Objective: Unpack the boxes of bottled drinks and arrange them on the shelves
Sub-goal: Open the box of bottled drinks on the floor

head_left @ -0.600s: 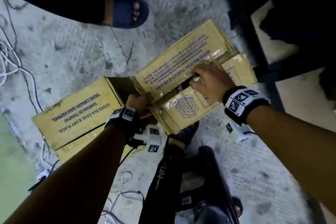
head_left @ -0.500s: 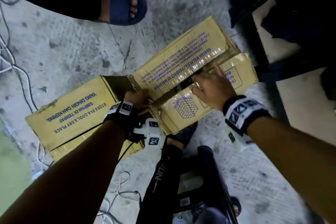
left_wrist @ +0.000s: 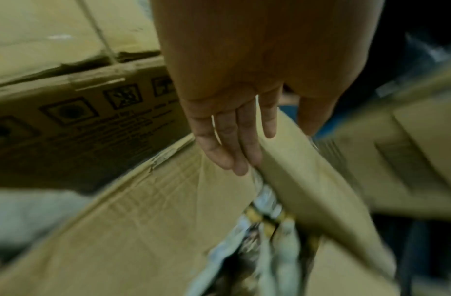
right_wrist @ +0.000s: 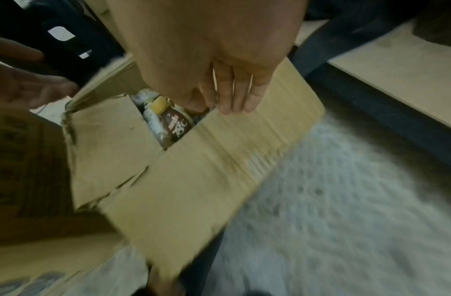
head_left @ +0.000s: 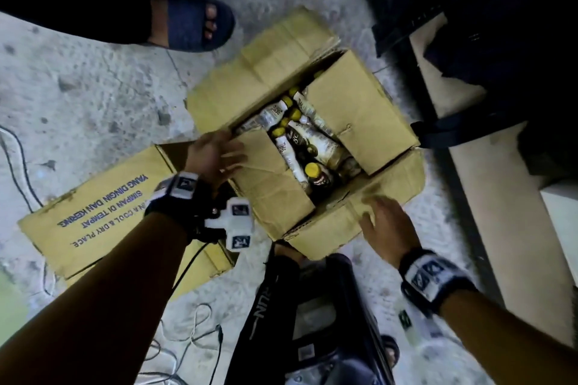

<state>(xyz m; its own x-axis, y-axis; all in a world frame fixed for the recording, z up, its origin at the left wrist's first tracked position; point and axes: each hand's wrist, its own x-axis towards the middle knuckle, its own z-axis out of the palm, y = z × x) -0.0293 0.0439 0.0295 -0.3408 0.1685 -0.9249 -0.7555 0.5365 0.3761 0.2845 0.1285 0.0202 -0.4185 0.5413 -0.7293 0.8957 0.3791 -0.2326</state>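
So box one's open, nothing on the shelves yet.
Open box (head_left: 369,122) sits at 12 o'clock, bottles (head_left: 300,141) all inside; left hand (head_left: 212,156) flat on the 9 o'clock flap, right hand (head_left: 386,225) loose-fingered over the 5 o'clock flap, neither gripping. Second box (head_left: 93,209) at 8 o'clock looks sealed.

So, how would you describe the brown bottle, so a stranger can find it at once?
Find the open box on the floor between the two hands. Bottles lie inside it, most with pale labels. The brown bottle is at the end nearest the right hand: yellow cap, dark brown label.
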